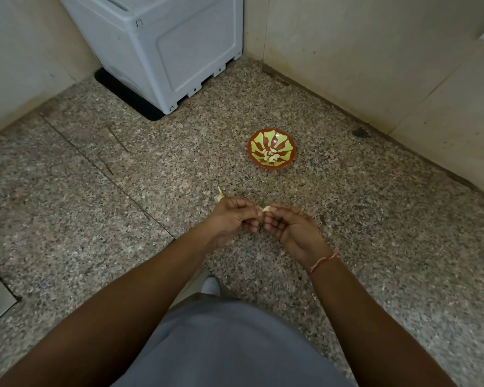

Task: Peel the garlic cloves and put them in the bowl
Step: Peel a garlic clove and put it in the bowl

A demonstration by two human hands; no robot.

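A red bowl (pixel 271 135) with a yellow-green pattern sits on the speckled floor, ahead and to the right of my hands. Several peeled garlic cloves (pixel 271 156) lie in its middle. My left hand (pixel 234 217) and my right hand (pixel 291 227) meet fingertip to fingertip above the floor, both pinching one pale garlic clove (pixel 266 209) between them. A bit of pale garlic with skin (pixel 220 194) sticks out behind my left hand; whether the hand holds it or it lies on the floor I cannot tell.
A grey plastic appliance (pixel 162 46) on a black mat (pixel 123 93) stands in the far corner. Beige walls (pixel 375 65) close the floor at back and right. My grey-clothed lap (pixel 229 344) fills the bottom. A red thread (pixel 323 262) circles my right wrist.
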